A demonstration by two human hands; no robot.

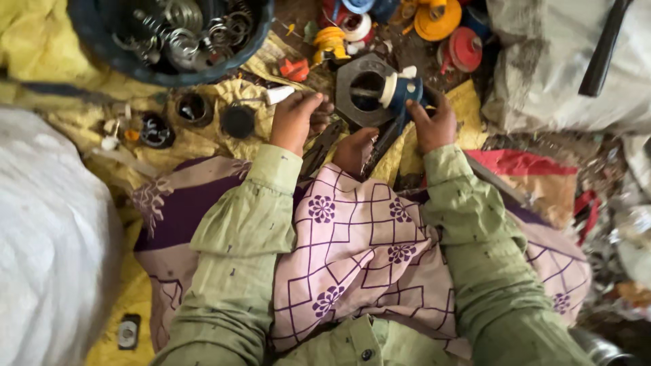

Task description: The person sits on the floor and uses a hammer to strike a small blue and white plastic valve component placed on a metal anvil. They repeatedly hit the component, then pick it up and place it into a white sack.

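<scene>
I sit on the ground in green sleeves with a pink patterned cloth over my lap. My right hand [432,126] grips a dark blue spool-like part with a cream end [400,91], held over a large grey hexagonal nut [349,81]. My left hand [297,120] rests with curled fingers beside dark pliers-like handles [324,146]; whether it grips them is unclear. A white tube-shaped piece [279,94] lies just above that hand.
A dark round tub [122,57] of metal springs and rings sits at the top left. Black round caps [237,122] lie on yellow sheeting [41,47]. Red, yellow and white spools [464,49] are piled at the top. White sacks [563,61] flank both sides.
</scene>
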